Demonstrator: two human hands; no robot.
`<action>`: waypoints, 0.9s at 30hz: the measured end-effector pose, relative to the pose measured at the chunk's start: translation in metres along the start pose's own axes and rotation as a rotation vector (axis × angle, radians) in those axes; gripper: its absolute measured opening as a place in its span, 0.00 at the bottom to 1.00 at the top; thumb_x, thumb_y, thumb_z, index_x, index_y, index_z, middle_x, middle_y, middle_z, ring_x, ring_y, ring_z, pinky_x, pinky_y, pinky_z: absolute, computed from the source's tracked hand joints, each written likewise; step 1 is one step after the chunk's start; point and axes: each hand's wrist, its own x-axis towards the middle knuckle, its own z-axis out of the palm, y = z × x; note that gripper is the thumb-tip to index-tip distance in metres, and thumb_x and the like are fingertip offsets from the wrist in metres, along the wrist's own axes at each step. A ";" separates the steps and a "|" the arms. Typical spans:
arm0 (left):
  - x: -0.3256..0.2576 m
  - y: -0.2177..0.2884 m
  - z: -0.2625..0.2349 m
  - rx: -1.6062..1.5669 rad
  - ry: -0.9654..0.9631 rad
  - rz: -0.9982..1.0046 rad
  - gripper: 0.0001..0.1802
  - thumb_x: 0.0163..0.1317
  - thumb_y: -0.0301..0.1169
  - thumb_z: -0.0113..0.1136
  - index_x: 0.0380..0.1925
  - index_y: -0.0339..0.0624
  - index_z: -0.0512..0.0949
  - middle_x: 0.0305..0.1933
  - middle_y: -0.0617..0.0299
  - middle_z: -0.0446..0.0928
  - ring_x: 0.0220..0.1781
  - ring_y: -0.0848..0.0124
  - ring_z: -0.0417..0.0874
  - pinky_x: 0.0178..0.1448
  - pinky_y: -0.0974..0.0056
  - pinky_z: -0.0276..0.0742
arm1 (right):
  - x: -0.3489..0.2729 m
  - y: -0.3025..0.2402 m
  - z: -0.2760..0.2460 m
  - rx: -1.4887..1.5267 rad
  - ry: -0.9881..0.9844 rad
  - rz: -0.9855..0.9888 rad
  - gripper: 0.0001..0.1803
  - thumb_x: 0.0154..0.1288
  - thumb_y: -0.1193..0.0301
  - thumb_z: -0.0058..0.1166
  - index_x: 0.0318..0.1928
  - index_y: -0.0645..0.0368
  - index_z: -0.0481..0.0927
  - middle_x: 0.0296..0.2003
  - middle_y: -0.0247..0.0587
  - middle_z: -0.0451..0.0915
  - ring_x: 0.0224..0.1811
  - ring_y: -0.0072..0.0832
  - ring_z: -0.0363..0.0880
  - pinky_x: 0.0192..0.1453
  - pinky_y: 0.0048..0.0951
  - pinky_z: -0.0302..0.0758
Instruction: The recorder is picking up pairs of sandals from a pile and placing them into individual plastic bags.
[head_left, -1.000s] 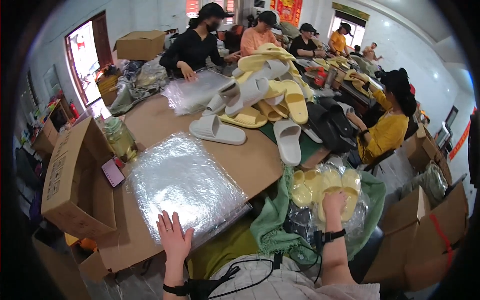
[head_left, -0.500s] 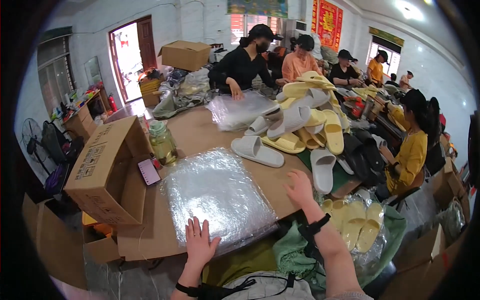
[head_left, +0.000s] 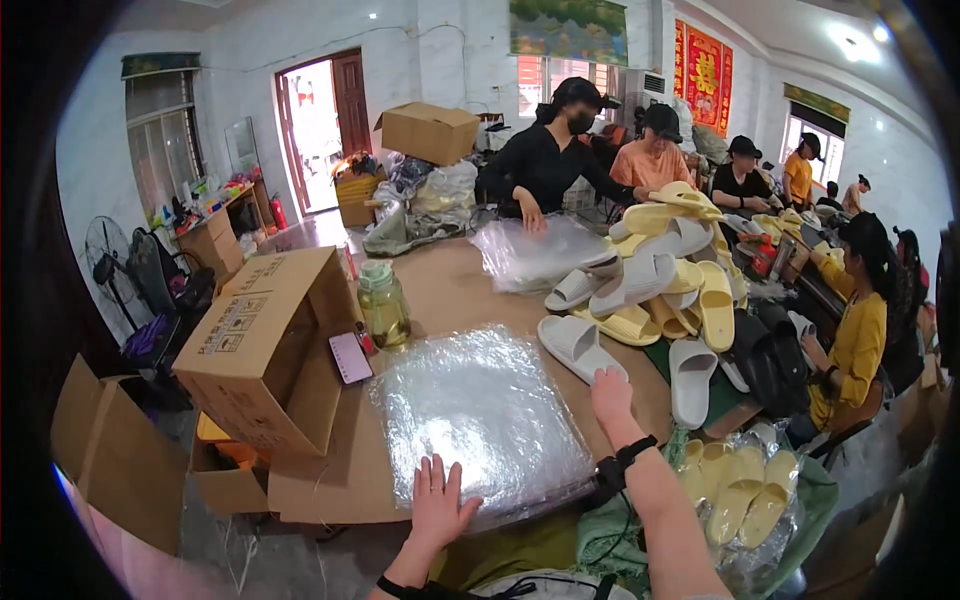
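Left hand flat on bag stack edge — right hand touching white slipper.

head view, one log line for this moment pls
left hand: flat on plastic bag stack | right hand: reaching to white slipper | table: slipper pile

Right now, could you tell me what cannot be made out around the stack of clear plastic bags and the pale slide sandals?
- Head view: the right hand reaches the white foam slide sandal; contact unclear, fingertips blurred.
- The left hand covers the near edge of the stack of clear plastic bags; bag count unreadable through glare.
- Yellow sandals in a clear bag: count hidden by wrinkled plastic.
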 end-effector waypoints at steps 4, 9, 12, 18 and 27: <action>0.004 -0.002 0.001 0.002 0.026 0.012 0.42 0.67 0.57 0.56 0.70 0.37 0.67 0.75 0.27 0.55 0.78 0.32 0.51 0.79 0.35 0.45 | -0.034 0.019 -0.021 0.063 0.006 -0.097 0.10 0.63 0.66 0.58 0.42 0.55 0.78 0.40 0.41 0.77 0.47 0.40 0.79 0.46 0.43 0.80; 0.001 -0.002 0.001 0.007 0.027 0.002 0.42 0.67 0.57 0.56 0.70 0.37 0.66 0.75 0.27 0.55 0.79 0.32 0.50 0.80 0.36 0.45 | -0.093 0.034 -0.055 0.225 0.106 -0.189 0.08 0.64 0.66 0.59 0.39 0.56 0.77 0.38 0.42 0.77 0.43 0.43 0.79 0.41 0.45 0.79; -0.001 -0.003 0.001 0.003 0.012 -0.016 0.42 0.67 0.58 0.55 0.71 0.38 0.65 0.75 0.28 0.55 0.79 0.32 0.49 0.81 0.37 0.43 | -0.117 0.036 -0.086 0.393 0.227 -0.174 0.10 0.62 0.66 0.61 0.40 0.57 0.79 0.37 0.44 0.77 0.42 0.45 0.79 0.41 0.45 0.78; -0.003 -0.001 0.001 0.009 0.051 0.012 0.40 0.67 0.56 0.57 0.69 0.37 0.68 0.75 0.28 0.57 0.77 0.30 0.53 0.79 0.35 0.47 | -0.146 -0.015 -0.153 0.620 0.270 -0.330 0.14 0.57 0.68 0.68 0.42 0.57 0.82 0.31 0.42 0.79 0.35 0.44 0.80 0.37 0.42 0.77; 0.005 0.000 -0.001 0.081 -0.047 -0.030 0.41 0.66 0.58 0.56 0.65 0.32 0.71 0.73 0.29 0.60 0.79 0.34 0.52 0.81 0.38 0.45 | -0.130 -0.097 -0.143 0.787 -0.179 -0.723 0.19 0.60 0.63 0.68 0.49 0.54 0.82 0.37 0.38 0.81 0.39 0.41 0.82 0.39 0.39 0.80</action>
